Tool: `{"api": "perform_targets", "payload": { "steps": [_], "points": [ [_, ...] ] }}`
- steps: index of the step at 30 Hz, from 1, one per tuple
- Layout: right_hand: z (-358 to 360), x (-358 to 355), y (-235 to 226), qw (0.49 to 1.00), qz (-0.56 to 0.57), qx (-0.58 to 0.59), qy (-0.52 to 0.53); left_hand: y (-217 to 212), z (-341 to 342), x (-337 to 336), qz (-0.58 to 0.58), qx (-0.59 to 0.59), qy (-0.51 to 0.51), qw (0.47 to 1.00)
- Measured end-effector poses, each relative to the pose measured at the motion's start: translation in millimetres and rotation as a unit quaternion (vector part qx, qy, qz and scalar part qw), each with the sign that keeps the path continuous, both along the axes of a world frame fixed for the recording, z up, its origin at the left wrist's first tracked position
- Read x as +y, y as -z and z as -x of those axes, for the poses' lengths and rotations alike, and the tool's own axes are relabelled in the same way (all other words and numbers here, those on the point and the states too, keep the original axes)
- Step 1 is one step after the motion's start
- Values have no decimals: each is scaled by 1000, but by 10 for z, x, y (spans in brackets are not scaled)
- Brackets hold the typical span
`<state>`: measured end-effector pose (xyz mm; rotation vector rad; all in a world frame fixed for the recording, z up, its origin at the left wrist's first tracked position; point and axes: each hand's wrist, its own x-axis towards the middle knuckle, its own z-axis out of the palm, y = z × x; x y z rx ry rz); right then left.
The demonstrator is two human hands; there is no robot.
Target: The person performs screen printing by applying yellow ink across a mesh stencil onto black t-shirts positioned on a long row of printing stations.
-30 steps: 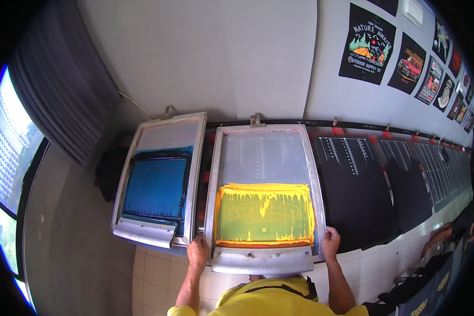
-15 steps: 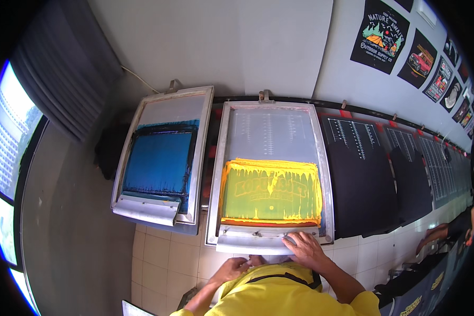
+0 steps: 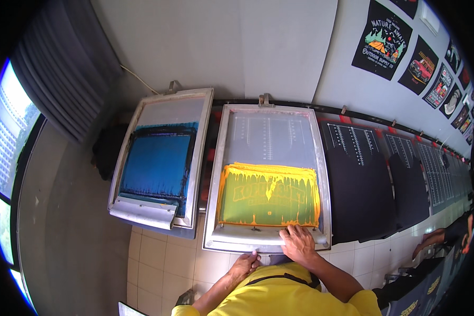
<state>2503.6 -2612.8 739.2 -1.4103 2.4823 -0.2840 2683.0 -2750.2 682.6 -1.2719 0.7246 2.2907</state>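
Note:
A screen-printing frame [image 3: 214,208] with a pale metal rim lies before me. Yellow ink [image 3: 271,169] coats the lower half of its mesh, with drips along the sides and a line of lettering showing through. Across the near end sits a long metal squeegee [image 3: 247,233], inside the rim at the edge of the ink. My right hand [image 3: 298,244] grips the squeegee's right part, fingers over its top. My left hand [image 3: 243,266] is curled at the frame's near edge, thumb up by the rim; whether it holds anything is hidden.
At left stands a second screen frame [image 3: 205,137] with blue ink and its own squeegee [image 3: 145,211]. Black shirts [image 3: 358,195] lie on boards in a row to the right. A rail [image 3: 368,122] runs behind. Another person's leg [image 3: 432,239] shows at far right.
The squeegee has moved away from me, off the near rim and onto the mesh by the ink, with my right hand on it. My left hand has turned thumb up.

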Motion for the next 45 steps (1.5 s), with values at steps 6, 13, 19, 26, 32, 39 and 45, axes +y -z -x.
{"api": "perform_targets", "payload": {
  "steps": [6, 13, 19, 26, 32, 39, 45],
  "points": [
    [64, 46, -94, 1000, 13, 14, -20, -75, -76, 8, 102, 89, 142, 981],
    [675, -102, 161, 996, 73, 55, -2, 258, -175, 346, 318, 97, 226, 916],
    [1268, -451, 272, 996, 72, 50, 25, 333, -196, 366, 303, 105, 221, 921],
    [1643, -750, 481, 997, 64, 27, 31, 578, -334, 404, 288, 95, 251, 919],
    [1781, -777, 607, 999, 34, 30, 5, 453, -284, 430, 294, 87, 216, 927],
    [1336, -489, 365, 999, -3, -30, -25, 410, -285, 380, 247, 64, 208, 944],
    [416, 31, 63, 999, 3, -8, -34, 187, -136, 275, 219, 69, 205, 951]
  ]
}}
